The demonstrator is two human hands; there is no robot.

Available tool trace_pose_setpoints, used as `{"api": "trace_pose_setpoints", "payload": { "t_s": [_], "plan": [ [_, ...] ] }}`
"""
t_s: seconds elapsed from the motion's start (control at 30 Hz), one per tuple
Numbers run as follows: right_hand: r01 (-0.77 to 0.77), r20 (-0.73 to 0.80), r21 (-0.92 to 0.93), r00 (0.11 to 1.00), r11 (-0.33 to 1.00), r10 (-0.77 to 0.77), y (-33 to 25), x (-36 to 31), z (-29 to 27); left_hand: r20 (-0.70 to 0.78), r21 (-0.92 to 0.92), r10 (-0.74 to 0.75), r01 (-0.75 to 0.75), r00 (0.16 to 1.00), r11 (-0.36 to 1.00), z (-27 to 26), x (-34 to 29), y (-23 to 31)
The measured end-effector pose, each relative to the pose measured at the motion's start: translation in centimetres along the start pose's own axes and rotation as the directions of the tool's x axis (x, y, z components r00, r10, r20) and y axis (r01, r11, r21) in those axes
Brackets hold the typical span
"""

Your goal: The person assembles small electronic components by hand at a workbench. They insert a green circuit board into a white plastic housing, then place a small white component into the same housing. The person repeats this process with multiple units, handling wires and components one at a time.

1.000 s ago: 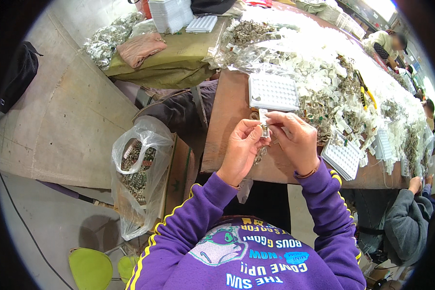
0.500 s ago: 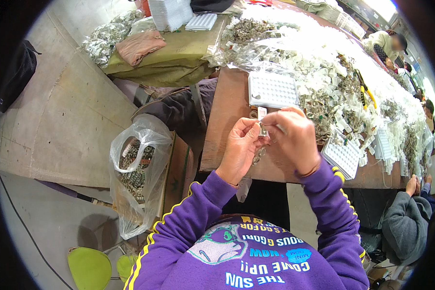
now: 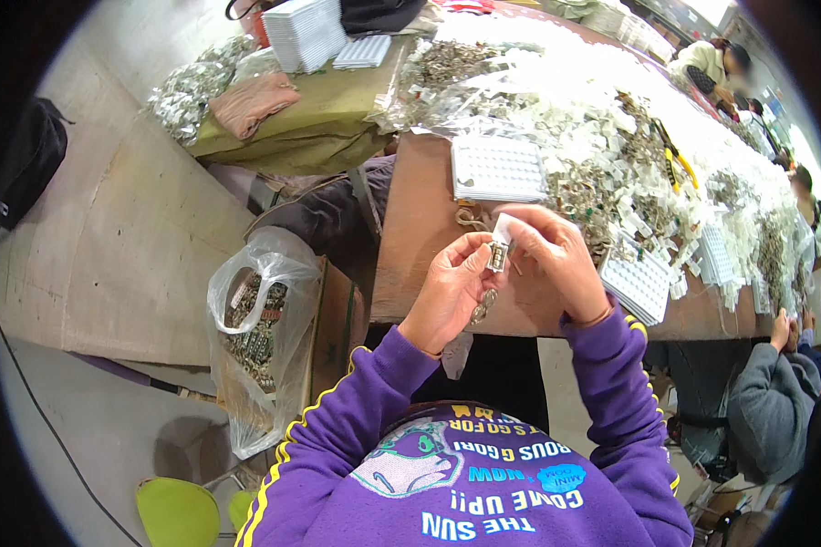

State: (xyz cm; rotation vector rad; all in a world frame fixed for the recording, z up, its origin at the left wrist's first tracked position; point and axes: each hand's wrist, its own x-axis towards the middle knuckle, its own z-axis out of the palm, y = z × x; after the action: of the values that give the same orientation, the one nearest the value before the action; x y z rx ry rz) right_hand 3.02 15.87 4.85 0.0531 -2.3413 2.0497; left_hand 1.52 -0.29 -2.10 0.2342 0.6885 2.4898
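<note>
Over the front edge of the table, my left hand point(image 3: 452, 287) is closed in a pinch on a small rectangular metal piece point(image 3: 497, 257) with rows of dark and shiny bits. A short silvery chain point(image 3: 483, 307) hangs below those fingers; its link to the piece is hidden. My right hand point(image 3: 561, 260) is closed beside it, thumb and fingers on a small white tag point(image 3: 502, 228). The tag's lower end meets the top of the metal piece; whether they are joined I cannot tell. Just beyond the hands lies a white tray with rows of round hollows point(image 3: 497, 169).
Heaped metal chains and white tags point(image 3: 602, 155) cover the table beyond. Yellow-handled pliers point(image 3: 675, 164) lie on the heap. A second white tray point(image 3: 636, 284) sits right of my hands. At left, a clear plastic bag point(image 3: 283, 365) holds metal pieces. Co-workers sit along the right side.
My right hand has turned and lowered slightly, its fingers now on the white tag. The metal piece shows more plainly in my left hand. The whole view has shifted slightly.
</note>
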Motion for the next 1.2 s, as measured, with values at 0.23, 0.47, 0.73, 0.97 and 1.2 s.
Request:
{"api": "trace_pose_setpoints", "payload": {
  "t_s": [0.23, 0.47, 0.73, 0.97, 1.2],
  "plan": [
    [0.457, -0.149, -0.639, 0.716, 0.619, -0.682, 1.4, -2.4, 1.4, -0.014, -0.063, -0.167, 0.166, 0.986, 0.984, 2.5, -1.2, -0.3],
    [0.561, 0.099, -0.744, 0.630, 0.363, -0.770, 0.7, -3.8, 1.2, 0.106, -0.144, -0.161, 0.175, 0.981, 0.974, 3.3, -2.1, -0.3],
    [0.673, 0.294, -0.724, 0.498, 0.150, -0.816, 0.4, -3.1, -0.4, 0.131, -0.133, -0.212, 0.229, 0.968, 0.964, 3.3, -2.6, -0.7],
    [0.706, 0.287, -0.686, 0.486, 0.177, -0.826, 0.3, -3.1, -0.2, 0.081, -0.121, -0.222, 0.231, 0.972, 0.966, 3.9, -3.5, -0.1],
    [0.704, 0.263, -0.619, 0.604, 0.349, -0.752, 0.0, -3.1, -0.3, -0.112, 0.292, -0.016, 0.048, 0.994, 0.955, 4.0, -3.9, 0.3]
  ]
}}
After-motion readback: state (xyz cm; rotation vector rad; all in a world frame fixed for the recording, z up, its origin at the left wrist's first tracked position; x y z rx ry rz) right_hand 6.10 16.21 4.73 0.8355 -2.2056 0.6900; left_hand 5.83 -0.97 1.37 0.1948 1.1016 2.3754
